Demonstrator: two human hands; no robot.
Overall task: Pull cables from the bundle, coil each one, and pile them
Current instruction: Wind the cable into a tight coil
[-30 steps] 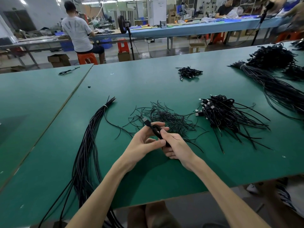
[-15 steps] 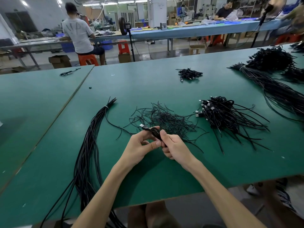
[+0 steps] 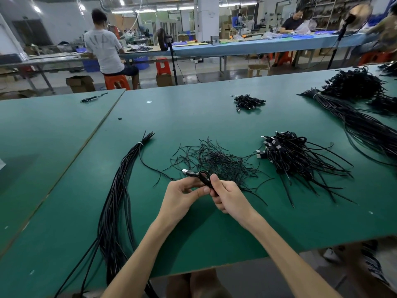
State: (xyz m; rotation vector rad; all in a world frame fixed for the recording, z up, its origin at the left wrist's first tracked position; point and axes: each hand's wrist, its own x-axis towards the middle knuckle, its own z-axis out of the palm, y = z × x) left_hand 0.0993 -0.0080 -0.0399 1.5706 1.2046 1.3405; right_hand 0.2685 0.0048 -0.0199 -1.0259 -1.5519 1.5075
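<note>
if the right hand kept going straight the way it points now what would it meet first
Most likely the left hand: the right hand points forward and leftward, and both pinch the coiled cable between them, fingertips nearly touching, though depth is unclear.

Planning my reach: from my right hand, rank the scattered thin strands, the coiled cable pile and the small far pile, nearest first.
1. scattered thin strands, just beyond the right hand
2. coiled cable pile, to its right
3. small pile, far back
</note>
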